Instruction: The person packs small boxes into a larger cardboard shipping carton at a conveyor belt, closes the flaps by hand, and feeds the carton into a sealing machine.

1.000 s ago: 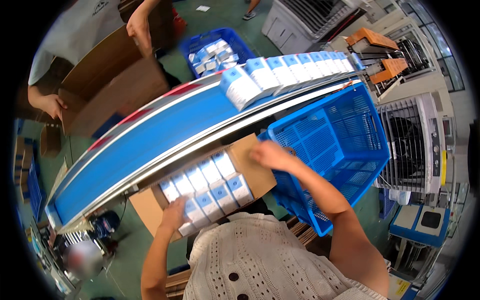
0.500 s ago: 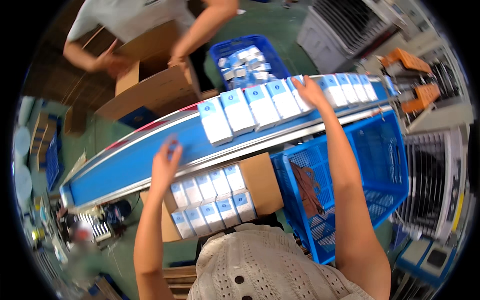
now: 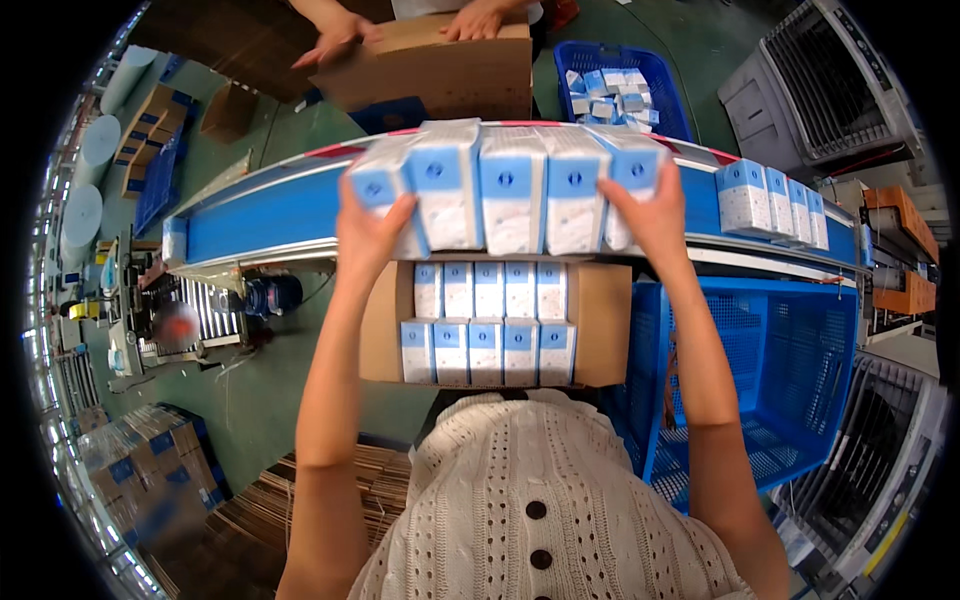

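Note:
Between my two hands a row of several white-and-blue packs (image 3: 512,195) is squeezed together, side by side, over the conveyor's blue belt. My left hand (image 3: 372,228) presses on the left end pack, its thumb across the front. At the other end my right hand (image 3: 648,212) grips the last pack, thumb on its front and fingers around the side. Just below, nearer to me, sits an open cardboard box (image 3: 603,335) with two rows of similar packs (image 3: 487,345) in it. Whether the held packs still touch the belt is hidden.
More packs (image 3: 770,205) stand on the conveyor belt (image 3: 265,212) to the right. A large blue crate (image 3: 800,370) adjoins the box. Across the belt, a co-worker's hands (image 3: 340,35) rest on a big carton (image 3: 450,80), near a blue basket (image 3: 625,85) of small packs.
My left hand has come from the bare belt onto the row's left end. Several packs are now squeezed between both hands, apart from those further right. The view has turned and shifted.

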### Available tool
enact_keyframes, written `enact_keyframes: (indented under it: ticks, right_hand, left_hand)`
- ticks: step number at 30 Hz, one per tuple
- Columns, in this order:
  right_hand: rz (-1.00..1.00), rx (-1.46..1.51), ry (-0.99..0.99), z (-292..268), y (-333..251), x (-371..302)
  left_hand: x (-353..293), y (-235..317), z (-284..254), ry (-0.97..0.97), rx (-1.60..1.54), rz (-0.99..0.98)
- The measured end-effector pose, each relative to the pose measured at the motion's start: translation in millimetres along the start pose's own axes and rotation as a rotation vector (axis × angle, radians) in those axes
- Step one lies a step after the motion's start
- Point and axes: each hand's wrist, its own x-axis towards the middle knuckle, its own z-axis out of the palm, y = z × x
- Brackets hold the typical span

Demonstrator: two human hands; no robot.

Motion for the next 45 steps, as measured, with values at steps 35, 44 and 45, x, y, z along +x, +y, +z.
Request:
enact_keyframes:
  ticks: [35,44,45]
  right_hand:
    - [0.268,-0.382,-0.378,-15,207,-162]
    - [0.391,-0.393,-0.165,-33,110,-173]
    - [0.356,-0.439,-0.178,-19,92,-177]
  left_hand:
    - [-155,-219,-16,-0.218,0.427,-0.323]
    - [-131,-130,-75,-0.030,0.428,-0.407]
    - [-131,-127,-91,-0.037,0.472,-0.466]
